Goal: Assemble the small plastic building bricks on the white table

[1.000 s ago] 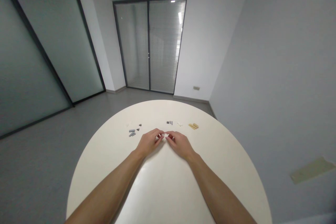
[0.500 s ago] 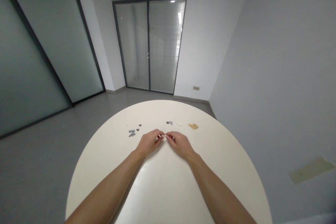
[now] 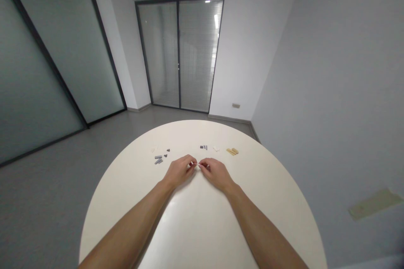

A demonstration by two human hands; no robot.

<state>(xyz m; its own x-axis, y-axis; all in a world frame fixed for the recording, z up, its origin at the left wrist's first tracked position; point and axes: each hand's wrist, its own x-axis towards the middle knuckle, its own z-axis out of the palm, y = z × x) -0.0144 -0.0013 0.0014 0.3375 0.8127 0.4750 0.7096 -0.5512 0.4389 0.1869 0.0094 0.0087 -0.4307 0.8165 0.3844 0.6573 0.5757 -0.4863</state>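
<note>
Over the middle of the white round table (image 3: 195,227), my left hand (image 3: 181,171) and my right hand (image 3: 217,172) meet fingertip to fingertip. Both are closed in a pinch on a tiny white piece (image 3: 198,164) between them. Its exact kind is too small to make out, and the fingers cover most of it. Just beyond the hands lie small dark grey pieces (image 3: 201,147) and lighter grey pieces (image 3: 205,147), with small white pieces (image 3: 216,149) beside them.
Tan elongated pieces (image 3: 232,151) lie to the right. On the left are grey bar-like pieces (image 3: 158,159), small dark pieces (image 3: 166,155) and pale white pieces (image 3: 154,149). Beyond the table's far edge stands a glass door (image 3: 179,54); a wall (image 3: 331,92) rises on the right.
The fingertips have shifted very slightly around the small white piece, which now shows as a thin strip between them. Everything on the table stays where it was.
</note>
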